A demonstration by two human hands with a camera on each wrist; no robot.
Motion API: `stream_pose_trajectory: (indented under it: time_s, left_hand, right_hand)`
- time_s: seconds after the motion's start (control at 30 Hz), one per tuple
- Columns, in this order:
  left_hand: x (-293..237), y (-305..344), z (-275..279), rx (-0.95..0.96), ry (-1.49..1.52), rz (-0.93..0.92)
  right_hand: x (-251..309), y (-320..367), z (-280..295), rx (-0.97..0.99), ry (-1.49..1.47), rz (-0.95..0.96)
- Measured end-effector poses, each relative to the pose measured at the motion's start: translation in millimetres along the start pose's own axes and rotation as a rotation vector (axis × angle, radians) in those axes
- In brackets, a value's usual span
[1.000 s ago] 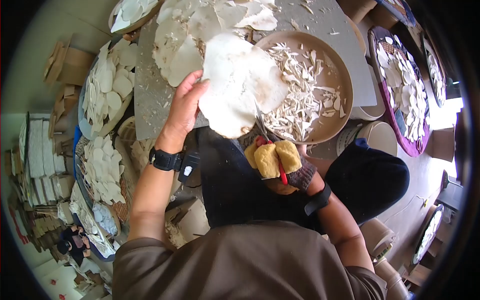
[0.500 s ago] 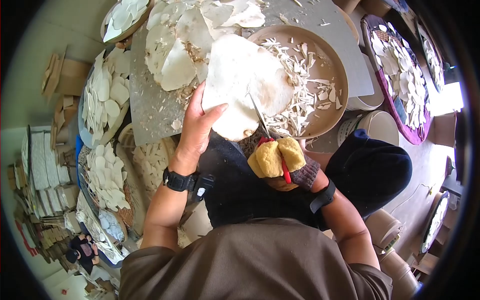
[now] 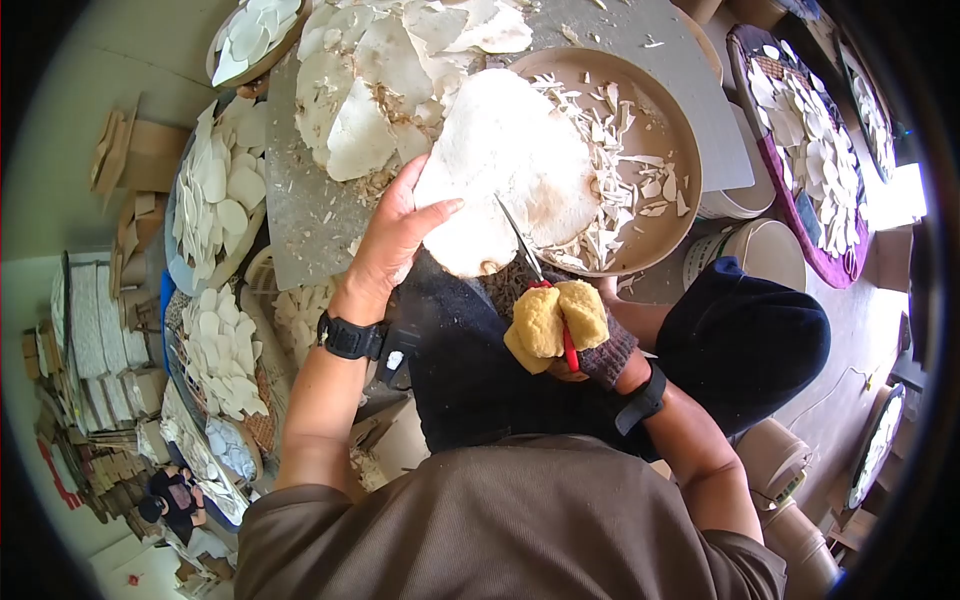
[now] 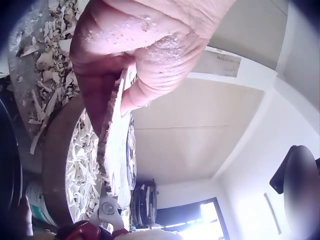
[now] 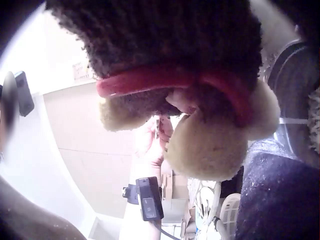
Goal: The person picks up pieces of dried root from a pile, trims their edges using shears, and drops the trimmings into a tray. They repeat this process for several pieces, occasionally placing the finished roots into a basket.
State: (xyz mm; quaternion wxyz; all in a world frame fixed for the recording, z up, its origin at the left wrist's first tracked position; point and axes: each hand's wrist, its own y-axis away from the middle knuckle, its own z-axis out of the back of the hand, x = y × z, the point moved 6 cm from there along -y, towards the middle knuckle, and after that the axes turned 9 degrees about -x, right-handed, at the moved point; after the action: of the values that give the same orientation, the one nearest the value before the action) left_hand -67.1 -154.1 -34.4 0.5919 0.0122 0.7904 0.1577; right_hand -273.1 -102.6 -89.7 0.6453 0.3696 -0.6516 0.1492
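A broad, pale, flat slab (image 3: 490, 150) with a browned edge is held over the near left side of a round tray. My bare left hand (image 3: 395, 235) pinches its left edge, thumb on the upper face and fingers underneath. In the left wrist view the slab (image 4: 116, 140) shows edge-on between thumb and fingers. My right hand (image 3: 600, 350), in a dark knitted glove, grips red-handled scissors (image 3: 527, 245) whose handles are wrapped in yellow foam (image 3: 540, 322). One blade lies across the slab's near face; the other is hidden behind it.
The round tray (image 3: 680, 210) holds many white slivers (image 3: 615, 150). More pale slabs (image 3: 350, 110) are heaped on the grey table (image 3: 300, 230). Baskets of white pieces (image 3: 220, 350) stand at left, another (image 3: 810, 150) at right. White buckets (image 3: 745, 255) stand beside the right knee.
The left hand has come right and a little nearer, its thumb now further over the slab. The slab has turned slightly and shifted right, and more of the scissor blade shows across it.
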Motion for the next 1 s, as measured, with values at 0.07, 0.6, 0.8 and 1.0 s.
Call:
stream_pose_trajectory:
  time_s: [0.07,0.6,0.8,1.0]
  left_hand:
    - [-4,-2,1,-0.006,-0.009,0.058]
    - [-7,14,-27,-0.405,-1.080,-1.035]
    - [23,7,24,-0.357,-0.121,-0.407]
    - [20,-25,21,-0.216,-0.149,-0.168]
  right_hand:
    - [0,0,-2,0.085,-0.006,-0.073]
    - [-53,-2,-5,0.055,-0.976,-0.281]
    - [-55,-2,-2,-0.066,-0.106,-0.005]
    - [-42,-1,2,-0.129,-0.080,-0.341]
